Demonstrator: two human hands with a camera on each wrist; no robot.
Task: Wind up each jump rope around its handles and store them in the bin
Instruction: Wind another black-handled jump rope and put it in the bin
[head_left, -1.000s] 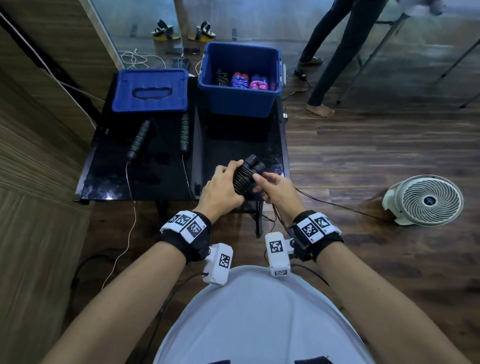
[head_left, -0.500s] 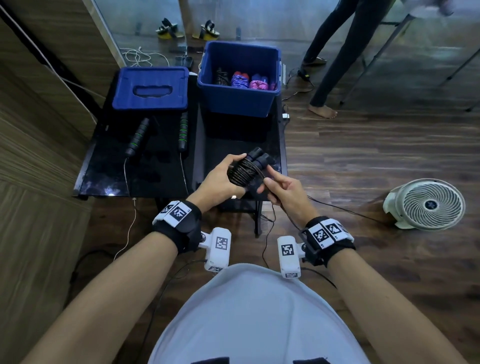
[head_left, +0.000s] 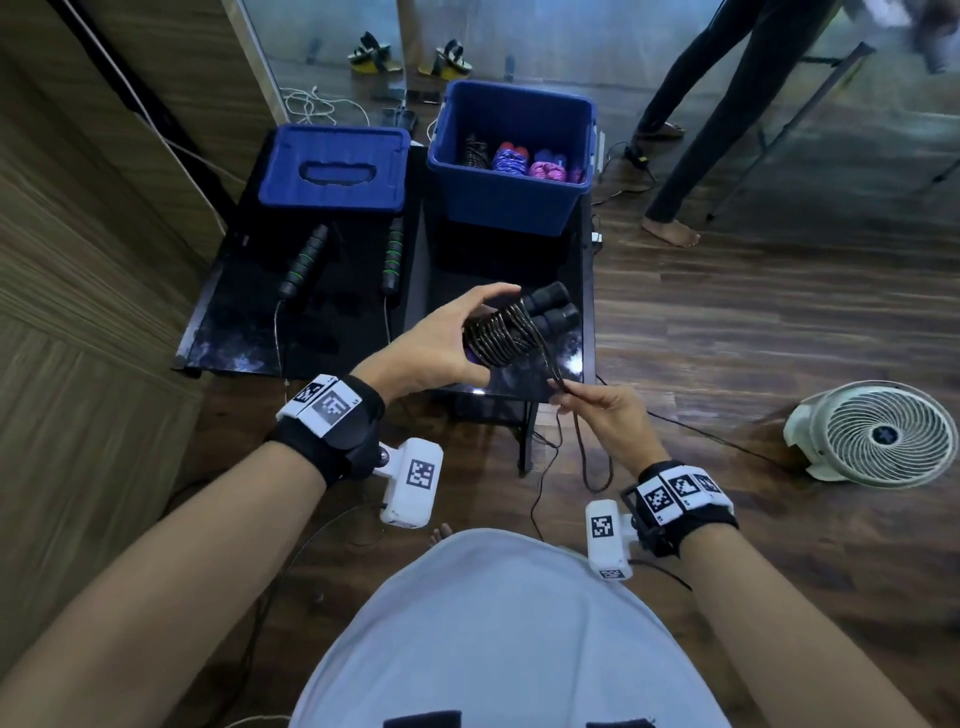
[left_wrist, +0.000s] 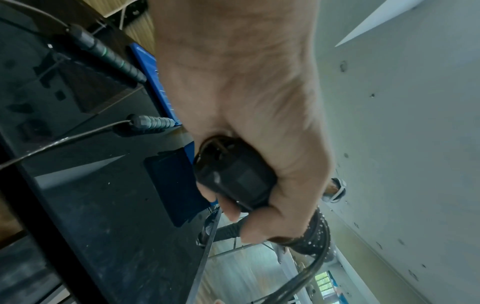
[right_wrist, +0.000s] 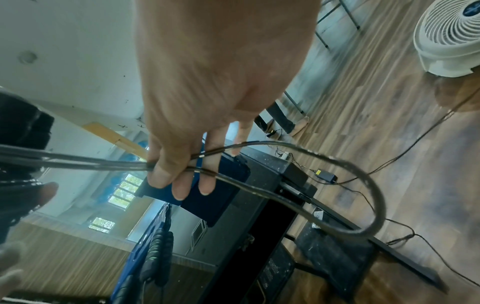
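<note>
My left hand (head_left: 441, 345) grips a black jump rope (head_left: 511, 330) by its two paired handles (left_wrist: 235, 176), with many turns of cord wound round them, above the near edge of the black table (head_left: 332, 343). My right hand (head_left: 602, 410) pinches the loose doubled cord (right_wrist: 259, 164) just right of the bundle; a short loop (right_wrist: 374, 205) hangs beyond the fingers. A second rope with green-ringed black handles (head_left: 304, 262) lies unwound on the table's left half. The open blue bin (head_left: 511, 161) at the back right holds several wound ropes.
The blue bin lid (head_left: 335, 166) lies at the table's back left. A white floor fan (head_left: 878, 434) stands on the wood floor to the right. A person's legs (head_left: 696, 130) stand behind the bin. Cables (head_left: 691, 426) trail across the floor; a wooden wall runs along the left.
My right hand has left the bundle and drawn the loose cord down and to the right. The left hand has tilted the handles so their ends point right.
</note>
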